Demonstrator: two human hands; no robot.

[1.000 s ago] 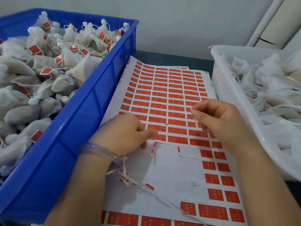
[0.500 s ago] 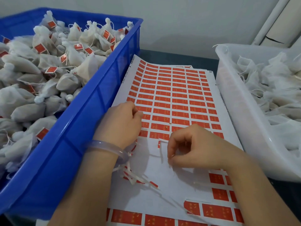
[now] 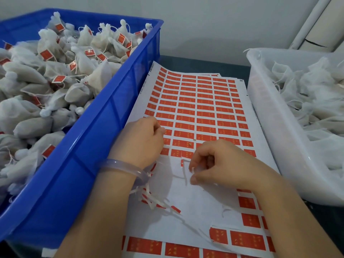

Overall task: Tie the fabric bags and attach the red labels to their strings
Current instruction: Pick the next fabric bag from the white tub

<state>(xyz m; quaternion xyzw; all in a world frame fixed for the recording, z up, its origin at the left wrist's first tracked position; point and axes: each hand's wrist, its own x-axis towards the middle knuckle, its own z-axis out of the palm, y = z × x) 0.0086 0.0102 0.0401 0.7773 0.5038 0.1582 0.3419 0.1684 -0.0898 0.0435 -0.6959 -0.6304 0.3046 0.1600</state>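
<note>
Head view, right hand (image 3: 223, 164) pinching strip (image 3: 192, 170), left hand (image 3: 141, 140) on label sheet (image 3: 186, 198)

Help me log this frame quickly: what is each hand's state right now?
Left hand: fingers curled, resting on the label sheet; any hold cannot be told.
Right hand: closed, pinching a thin white strip.

One blue crate (image 3: 104, 116), one white tub (image 3: 275, 146), one label sheet (image 3: 201, 101), two hands (image 3: 141, 144) (image 3: 223, 162).

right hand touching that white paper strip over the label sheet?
Touching. Head view: right hand pinches the white paper strip between thumb and forefinger.
</note>
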